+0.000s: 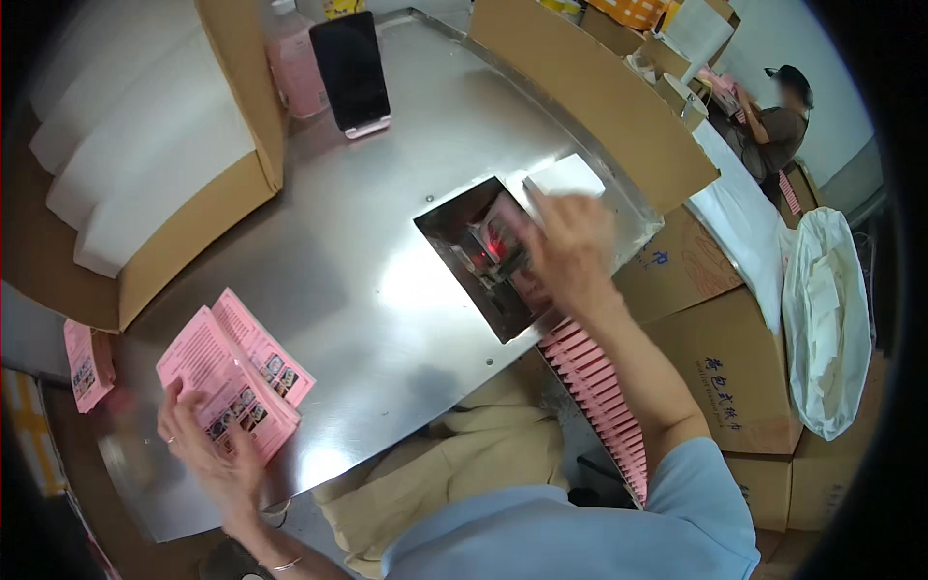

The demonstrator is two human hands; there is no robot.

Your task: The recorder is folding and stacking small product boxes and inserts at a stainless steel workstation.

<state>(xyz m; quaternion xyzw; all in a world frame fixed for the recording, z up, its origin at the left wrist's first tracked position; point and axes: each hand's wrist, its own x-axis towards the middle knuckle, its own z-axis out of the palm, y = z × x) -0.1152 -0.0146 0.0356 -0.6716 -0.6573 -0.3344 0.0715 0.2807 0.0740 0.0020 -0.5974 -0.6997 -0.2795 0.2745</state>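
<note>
My left hand (pixel 217 440) lies with its fingers spread on a pink printed packet (pixel 217 362) at the table's left side. A second pink packet (pixel 266 353) sits partly beneath the first. Across the table, my right hand (pixel 575 242) is smeared by motion above the right edge of a rectangular opening (pixel 449 232) in the metal top. Inside that opening are a metal mechanism and a red glow. Something pinkish (pixel 505 222) shows beside the right fingers, too blurred to tell whether they hold it.
White paper bundles (pixel 145 184) fill a cardboard box at left. A phone (pixel 350 72) on a stand and a pink bottle (pixel 295 63) are at the back. White paper (pixel 570 176) lies beyond the opening. A row of pink packets (pixel 604 401) runs below the edge. Another person (pixel 778 135) sits far right.
</note>
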